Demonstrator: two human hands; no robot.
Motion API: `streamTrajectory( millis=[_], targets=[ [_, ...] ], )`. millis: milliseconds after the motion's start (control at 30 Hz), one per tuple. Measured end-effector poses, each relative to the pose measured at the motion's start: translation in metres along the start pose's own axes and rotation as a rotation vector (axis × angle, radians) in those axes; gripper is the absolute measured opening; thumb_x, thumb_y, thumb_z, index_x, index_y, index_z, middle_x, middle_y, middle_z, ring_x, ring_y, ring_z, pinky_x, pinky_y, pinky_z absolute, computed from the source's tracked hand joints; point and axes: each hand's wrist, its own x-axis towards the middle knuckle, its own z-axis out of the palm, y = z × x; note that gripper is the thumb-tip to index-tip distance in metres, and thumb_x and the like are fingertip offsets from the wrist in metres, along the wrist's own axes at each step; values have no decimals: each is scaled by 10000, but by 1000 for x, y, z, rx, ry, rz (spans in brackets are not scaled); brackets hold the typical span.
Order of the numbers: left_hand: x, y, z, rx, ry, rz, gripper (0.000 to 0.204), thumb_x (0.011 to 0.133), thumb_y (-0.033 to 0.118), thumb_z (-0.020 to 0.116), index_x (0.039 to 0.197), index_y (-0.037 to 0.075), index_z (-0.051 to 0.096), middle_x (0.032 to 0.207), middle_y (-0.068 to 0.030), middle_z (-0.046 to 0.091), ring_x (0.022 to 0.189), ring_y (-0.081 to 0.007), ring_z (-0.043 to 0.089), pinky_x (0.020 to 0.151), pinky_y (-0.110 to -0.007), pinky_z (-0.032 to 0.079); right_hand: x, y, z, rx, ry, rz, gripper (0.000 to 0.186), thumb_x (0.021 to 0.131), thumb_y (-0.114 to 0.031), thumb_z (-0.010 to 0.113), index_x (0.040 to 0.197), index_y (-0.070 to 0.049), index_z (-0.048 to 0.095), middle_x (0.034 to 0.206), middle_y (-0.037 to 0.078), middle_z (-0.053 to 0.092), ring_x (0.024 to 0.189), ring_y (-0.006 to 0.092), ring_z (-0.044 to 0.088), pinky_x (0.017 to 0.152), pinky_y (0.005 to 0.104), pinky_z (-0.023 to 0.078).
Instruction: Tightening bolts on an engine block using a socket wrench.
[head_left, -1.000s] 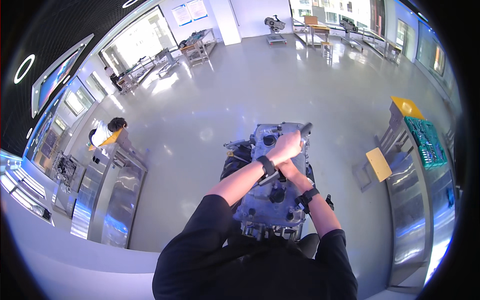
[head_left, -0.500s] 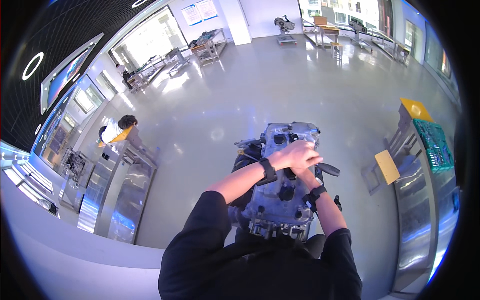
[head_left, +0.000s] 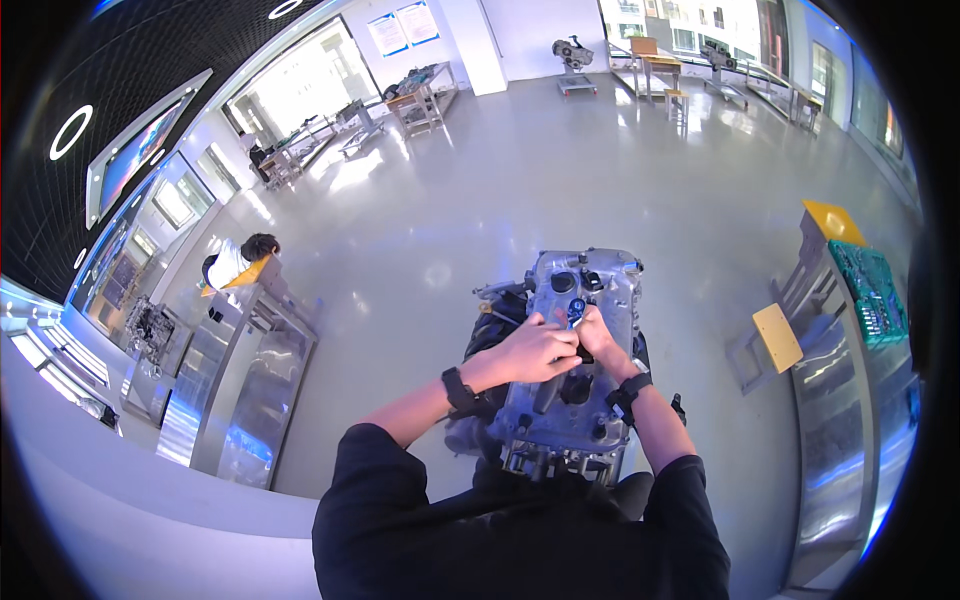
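Observation:
In front of me is an engine (head_left: 528,424) with a metal valve cover and black caps. A ratchet wrench (head_left: 576,309) with a blue-marked round head is over the middle of the cover. What looks like its dark handle runs from under my hands toward the near left. My right hand (head_left: 598,336) is closed around the wrench just below its head. My left hand (head_left: 540,350) is closed beside it, its fingertips meeting my right hand over the wrench. The fingers partly hide the grip, and the wrench's lower end is hidden.
Black hoses (head_left: 488,330) line the engine's left side. To the right stand a metal workbench (head_left: 835,430) with a green tool case (head_left: 868,292) and a stool (head_left: 777,337). Another person (head_left: 240,262) leans at a bench (head_left: 262,372) on the left. More engines on stands are at the back.
The wrench handle has swung from the right of my hands to the near left. My left hand has moved left and nearer, uncovering the blue wrench head.

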Motion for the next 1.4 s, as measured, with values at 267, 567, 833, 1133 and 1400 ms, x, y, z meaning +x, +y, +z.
streamTrajectory(
  millis=[267, 567, 833, 1133, 1400],
  targets=[
    [-18, 11, -8, -370, -77, -65, 228, 907, 187, 580, 1063, 22, 605, 1254, -76, 564, 1062, -285, 586, 883, -420, 483, 3, 0, 4, -68, 63, 53, 160, 857, -138, 628, 826, 11, 679, 739, -10, 629, 714, 77, 547, 646, 291, 461],
    [51, 39, 37, -370, 165, 20, 370, 797, 96, 673, 1148, 34, 575, 1161, -139, 581, 1105, -321, 555, 949, -425, 443, -21, 7, -8, -438, -8, -233, 308, 890, -216, 622, 1152, -54, 614, 971, 62, 620, 930, 160, 568, 897, 339, 442],
    [152, -5, 58, 118, 170, -194, 213, 796, 123, 648, 940, -10, 565, 778, -187, 635, 711, -353, 660, 595, -451, 517, 2, 48, -12, -169, -146, -182, 330, 923, -171, 567, 1228, -46, 542, 1126, 86, 601, 1044, 172, 553, 939, 338, 436],
    [167, -56, 62, 263, 156, -510, 342, 757, 117, 636, 1042, -56, 557, 971, -204, 653, 986, -319, 586, 830, -405, 503, 11, 39, -7, -320, 28, -355, 390, 787, -203, 731, 1104, -49, 563, 1092, 89, 612, 1052, 186, 559, 893, 354, 459],
    [148, 11, 57, -386, 185, -400, 357, 840, 379, 600, 834, 24, 630, 723, -142, 659, 678, -324, 648, 638, -426, 502, -4, 23, -11, -279, -45, -232, 269, 797, -189, 718, 985, -49, 587, 951, 38, 593, 915, 139, 541, 789, 326, 445]
  ],
)
